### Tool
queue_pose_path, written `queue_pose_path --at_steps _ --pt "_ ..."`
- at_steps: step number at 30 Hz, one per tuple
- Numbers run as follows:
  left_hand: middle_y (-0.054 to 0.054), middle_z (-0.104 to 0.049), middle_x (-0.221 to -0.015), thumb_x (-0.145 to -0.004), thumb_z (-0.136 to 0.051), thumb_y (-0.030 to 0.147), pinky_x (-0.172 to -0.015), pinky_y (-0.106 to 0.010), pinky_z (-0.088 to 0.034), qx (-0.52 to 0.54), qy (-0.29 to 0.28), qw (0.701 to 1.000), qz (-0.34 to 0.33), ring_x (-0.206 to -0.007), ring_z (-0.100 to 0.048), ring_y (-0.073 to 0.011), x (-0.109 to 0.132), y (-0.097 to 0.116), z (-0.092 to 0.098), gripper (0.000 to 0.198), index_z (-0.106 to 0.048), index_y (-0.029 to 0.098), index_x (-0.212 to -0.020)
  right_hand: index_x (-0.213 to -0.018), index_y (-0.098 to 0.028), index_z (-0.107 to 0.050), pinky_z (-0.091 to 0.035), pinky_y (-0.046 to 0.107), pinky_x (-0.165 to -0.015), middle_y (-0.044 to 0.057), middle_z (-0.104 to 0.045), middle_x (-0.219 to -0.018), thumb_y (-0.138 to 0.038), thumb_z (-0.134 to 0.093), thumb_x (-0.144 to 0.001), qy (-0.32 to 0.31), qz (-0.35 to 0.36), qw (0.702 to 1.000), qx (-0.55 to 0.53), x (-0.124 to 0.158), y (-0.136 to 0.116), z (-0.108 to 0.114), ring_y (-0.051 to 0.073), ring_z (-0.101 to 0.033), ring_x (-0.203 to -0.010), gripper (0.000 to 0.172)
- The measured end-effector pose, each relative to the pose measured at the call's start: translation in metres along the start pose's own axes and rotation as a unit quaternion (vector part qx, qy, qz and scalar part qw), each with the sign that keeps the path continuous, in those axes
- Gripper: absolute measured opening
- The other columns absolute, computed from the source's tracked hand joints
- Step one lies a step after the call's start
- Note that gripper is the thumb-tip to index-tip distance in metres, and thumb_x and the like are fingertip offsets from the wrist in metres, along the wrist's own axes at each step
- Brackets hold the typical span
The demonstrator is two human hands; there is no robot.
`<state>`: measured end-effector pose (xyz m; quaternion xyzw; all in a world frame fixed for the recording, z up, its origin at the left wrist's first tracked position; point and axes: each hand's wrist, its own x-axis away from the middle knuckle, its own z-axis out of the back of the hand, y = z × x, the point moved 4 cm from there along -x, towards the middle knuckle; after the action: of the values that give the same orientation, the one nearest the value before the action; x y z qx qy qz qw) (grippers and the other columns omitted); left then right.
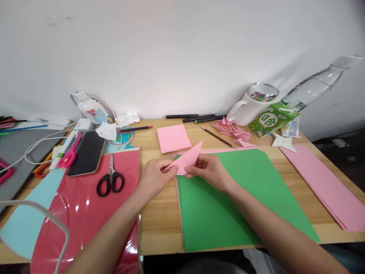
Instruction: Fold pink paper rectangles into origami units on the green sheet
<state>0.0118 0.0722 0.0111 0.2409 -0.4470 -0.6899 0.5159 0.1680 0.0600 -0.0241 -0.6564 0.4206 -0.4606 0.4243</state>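
Observation:
A folded pink paper (188, 160) with a pointed tip at its upper right is held between my two hands, over the top left corner of a stack of green sheets (242, 198). My left hand (159, 173) pinches its left end, thumb in front. The fingers of my right hand (207, 169) close on its lower right part, some of them hidden behind it. Just behind lies a stack of square pink paper (173, 138). Folded pink pieces (232, 131) form a pile at the back right.
Black-handled scissors (110, 179) and a phone (87, 154) lie on a red plastic-covered pack (85, 205) at left. Pens (182, 116) and a pencil (218, 137) lie behind. A white mug (252, 104), green packet (272, 120) and tilted bottle (316, 85) stand back right; pink strips (325, 186) lie right.

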Motion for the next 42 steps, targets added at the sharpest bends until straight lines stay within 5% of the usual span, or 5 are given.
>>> queue_pose_path --at_steps 5,12,20,27,42 --pt "0.001 -0.064 -0.065 -0.076 -0.054 0.027 -0.047 -0.018 -0.039 0.057 0.048 0.997 -0.018 -0.051 -0.051 -0.0091 0.001 0.004 0.000 0.019 -0.069 0.015 -0.079 -0.068 -0.016 -0.063 -0.054 0.032 -0.063 -0.001 -0.064 -0.065 -0.038 -0.083 -0.053 0.013 0.020 0.999 0.028 0.000 0.003 0.001 0.016 -0.063 -0.062 0.034" --pt "0.003 -0.058 -0.047 -0.077 -0.053 0.028 -0.035 -0.017 -0.031 0.093 0.057 0.994 0.025 -0.035 -0.041 -0.0064 0.002 0.004 -0.001 0.021 -0.068 0.015 -0.068 -0.072 -0.016 -0.064 -0.054 0.030 -0.062 -0.001 -0.064 -0.065 -0.039 -0.082 -0.055 0.007 0.027 0.999 0.045 0.000 0.003 0.001 0.016 -0.063 -0.062 0.033" --pt "0.001 -0.062 -0.046 -0.073 -0.058 0.028 -0.032 -0.017 -0.035 0.142 0.067 0.986 0.061 -0.031 -0.046 -0.0073 0.000 -0.003 0.003 0.019 -0.069 0.012 -0.073 -0.077 -0.016 -0.066 -0.055 0.032 -0.064 0.000 -0.067 -0.070 -0.039 -0.081 -0.057 0.017 0.027 0.999 0.043 0.000 -0.003 0.004 0.016 -0.064 -0.063 0.033" --pt "0.003 -0.055 -0.038 -0.074 -0.057 0.031 -0.027 -0.015 -0.026 0.156 0.063 0.982 0.080 -0.025 -0.040 -0.0059 0.001 -0.007 0.002 0.023 -0.069 0.011 -0.079 -0.077 -0.016 -0.068 -0.056 0.031 -0.064 0.001 -0.068 -0.070 -0.037 -0.083 -0.055 0.021 0.033 0.999 0.027 0.000 -0.006 0.008 0.016 -0.064 -0.063 0.034" --pt "0.002 -0.061 -0.046 -0.069 -0.059 0.023 -0.038 -0.016 -0.042 0.167 0.102 0.980 0.027 -0.037 -0.052 -0.0073 -0.003 -0.002 0.007 0.013 -0.066 0.012 -0.065 -0.073 -0.016 -0.071 -0.057 0.030 -0.064 0.000 -0.069 -0.070 -0.031 -0.085 -0.052 0.067 0.031 0.997 -0.003 -0.001 -0.017 0.021 0.013 -0.062 -0.062 0.029"
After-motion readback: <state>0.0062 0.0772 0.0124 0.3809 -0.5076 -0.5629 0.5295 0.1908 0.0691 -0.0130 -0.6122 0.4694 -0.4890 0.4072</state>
